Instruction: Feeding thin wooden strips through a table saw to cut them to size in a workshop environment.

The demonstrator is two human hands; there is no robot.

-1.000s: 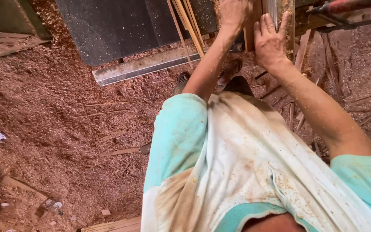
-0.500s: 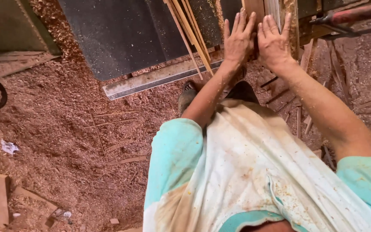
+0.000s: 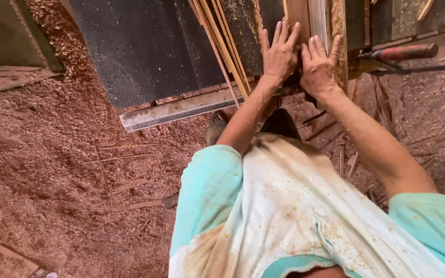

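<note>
The fingers of the left hand are spread and laid flat, and those of the right hand are held close together and pressed flat too; nothing is pinched. Both palms are pressed onto a long, narrow, reddish-brown wooden board, which lies on the dark, sawdust-strewn metal table and runs away from the person.

The board is judged stiff and fairly light, with a dry, dusty face that could slip under a palm, so it is best held by flat downward pressure near its close end, as it is held now. Its edges may be splintery.

Just beside the left hand, a bundle of thin pale wooden strips is seen slanting across the table; they are taken to be light, springy and easily snapped. Below, the floor is covered in reddish sawdust. To the right, a red-handled tool is seen resting well apart from the hands.
</note>
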